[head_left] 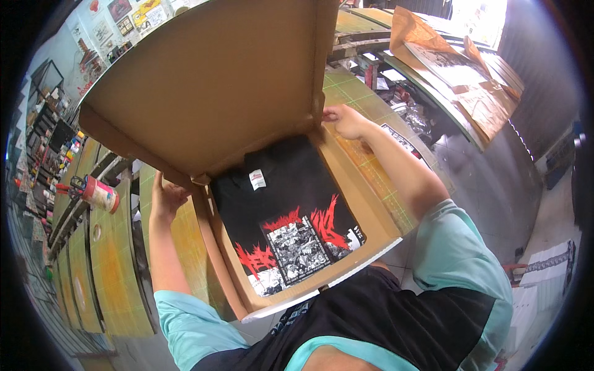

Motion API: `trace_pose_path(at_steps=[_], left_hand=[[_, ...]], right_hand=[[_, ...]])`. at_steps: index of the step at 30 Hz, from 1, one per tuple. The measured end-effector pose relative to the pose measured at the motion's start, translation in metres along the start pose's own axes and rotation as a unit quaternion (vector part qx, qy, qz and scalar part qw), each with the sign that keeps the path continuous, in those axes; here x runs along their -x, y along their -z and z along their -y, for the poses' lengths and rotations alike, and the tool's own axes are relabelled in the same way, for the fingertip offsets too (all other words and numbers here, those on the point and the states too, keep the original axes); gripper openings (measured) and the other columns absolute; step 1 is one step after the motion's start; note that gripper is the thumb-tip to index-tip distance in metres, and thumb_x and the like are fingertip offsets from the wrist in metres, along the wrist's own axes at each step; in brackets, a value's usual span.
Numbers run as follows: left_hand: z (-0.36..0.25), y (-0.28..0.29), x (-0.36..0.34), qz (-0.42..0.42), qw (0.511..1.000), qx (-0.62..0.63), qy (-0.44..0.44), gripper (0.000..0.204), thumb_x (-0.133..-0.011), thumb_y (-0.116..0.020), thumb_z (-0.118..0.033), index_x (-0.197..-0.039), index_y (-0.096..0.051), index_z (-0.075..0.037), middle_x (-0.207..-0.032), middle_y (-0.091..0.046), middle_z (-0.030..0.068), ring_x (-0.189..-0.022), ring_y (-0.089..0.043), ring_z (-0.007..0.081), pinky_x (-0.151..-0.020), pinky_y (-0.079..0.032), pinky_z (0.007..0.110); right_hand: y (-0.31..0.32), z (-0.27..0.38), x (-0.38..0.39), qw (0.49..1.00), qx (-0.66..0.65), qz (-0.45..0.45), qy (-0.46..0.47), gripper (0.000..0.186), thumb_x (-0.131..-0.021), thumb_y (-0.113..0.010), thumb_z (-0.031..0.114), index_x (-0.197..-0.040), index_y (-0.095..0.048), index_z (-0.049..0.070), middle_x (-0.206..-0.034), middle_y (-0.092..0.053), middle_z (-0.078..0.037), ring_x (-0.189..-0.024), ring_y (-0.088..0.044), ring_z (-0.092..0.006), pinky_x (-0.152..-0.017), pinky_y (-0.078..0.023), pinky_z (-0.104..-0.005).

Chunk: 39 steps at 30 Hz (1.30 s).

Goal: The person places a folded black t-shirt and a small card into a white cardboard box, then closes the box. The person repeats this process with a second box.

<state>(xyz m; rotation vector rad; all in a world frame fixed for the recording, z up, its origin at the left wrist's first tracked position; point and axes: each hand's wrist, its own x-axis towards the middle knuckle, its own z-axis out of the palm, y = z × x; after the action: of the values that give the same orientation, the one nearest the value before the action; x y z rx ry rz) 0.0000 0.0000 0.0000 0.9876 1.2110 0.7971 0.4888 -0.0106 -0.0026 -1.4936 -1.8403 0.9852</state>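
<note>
A shallow cardboard box (383,232) lies in front of me, its brown lid (210,80) raised on the far side. Inside is a folded black T-shirt (291,167) with red jagged lettering and a black-and-white picture print. A small white neck label (257,179) shows near its collar. My left hand (167,196) is closed at the box's left side near the lid hinge, its fingertips partly hidden by the cardboard. At the right hinge corner, my right hand (346,122) pinches the box edge between bent fingers and thumb.
Yellow-green worktables (108,266) with gaps between them stand on both sides. On the left one is a stained pink-and-white tub (100,193) with tools. Torn brown paper (489,102) covers boards at the far right. A printed sheet (401,139) lies beside my right forearm.
</note>
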Motion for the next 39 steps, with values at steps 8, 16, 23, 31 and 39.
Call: trace_pose_path(at_steps=[8, 16, 23, 31, 39], left_hand=[[0.000, -0.007, 0.011, -0.074, 0.997, 0.027, -0.017, 0.073, -0.084, -0.025, -0.065, -0.118, -0.052, -0.007, -0.118, -0.054, 0.0117, -0.106, -0.050, 0.0307, -0.088, -0.033, 0.040], [0.009, 0.004, 0.021, -0.026, 0.997, 0.063, -0.021, 0.065, -0.083, -0.029, -0.062, -0.124, -0.047, -0.014, -0.119, -0.055, 0.0103, -0.098, -0.052, 0.0278, -0.088, -0.032, 0.038], [0.014, -0.003, 0.031, -0.072, 0.975, 0.211, -0.001, 0.081, -0.082, -0.051, -0.057, -0.130, -0.036, 0.006, -0.130, -0.046, 0.0206, -0.119, -0.044, 0.0295, -0.099, -0.035, 0.042], [0.049, -0.055, 0.143, 0.090, 0.968, 0.143, -0.186, 0.083, -0.091, -0.024, -0.058, -0.134, -0.025, 0.013, -0.138, -0.031, 0.0272, -0.129, -0.033, 0.0302, -0.106, -0.027, 0.038], [0.157, -0.090, 0.272, -0.072, 0.935, 0.118, -0.326, 0.088, -0.087, -0.030, -0.059, -0.134, -0.023, 0.014, -0.139, -0.031, 0.0245, -0.131, -0.028, 0.0302, -0.109, -0.016, 0.038]], right_hand=[[-0.014, -0.015, -0.007, 0.998, -0.046, -0.037, 0.013, 0.062, -0.077, -0.043, -0.008, -0.136, -0.033, 0.006, -0.108, -0.063, -0.012, -0.098, -0.058, -0.0156, -0.080, -0.046, -0.0278], [0.004, 0.007, 0.001, 0.952, -0.300, 0.057, -0.028, 0.028, -0.085, -0.054, 0.020, -0.109, -0.052, 0.005, -0.084, -0.063, -0.010, -0.078, -0.057, -0.0165, -0.070, -0.046, -0.0307], [-0.006, -0.012, 0.049, 0.878, -0.406, 0.154, 0.203, 0.058, -0.088, -0.054, 0.036, -0.129, -0.039, -0.003, -0.124, -0.047, -0.019, -0.113, -0.048, -0.0248, -0.098, -0.037, -0.0361], [0.002, 0.004, 0.125, 0.970, -0.238, -0.045, 0.027, 0.048, -0.091, -0.048, 0.017, -0.133, -0.035, -0.002, -0.122, -0.053, -0.018, -0.110, -0.054, -0.0227, -0.090, -0.043, -0.0330], [-0.045, -0.011, 0.268, 0.887, -0.424, -0.171, 0.065, 0.056, -0.089, -0.047, 0.010, -0.135, -0.022, -0.008, -0.125, -0.048, -0.024, -0.114, -0.049, -0.0283, -0.098, -0.037, -0.0352]])
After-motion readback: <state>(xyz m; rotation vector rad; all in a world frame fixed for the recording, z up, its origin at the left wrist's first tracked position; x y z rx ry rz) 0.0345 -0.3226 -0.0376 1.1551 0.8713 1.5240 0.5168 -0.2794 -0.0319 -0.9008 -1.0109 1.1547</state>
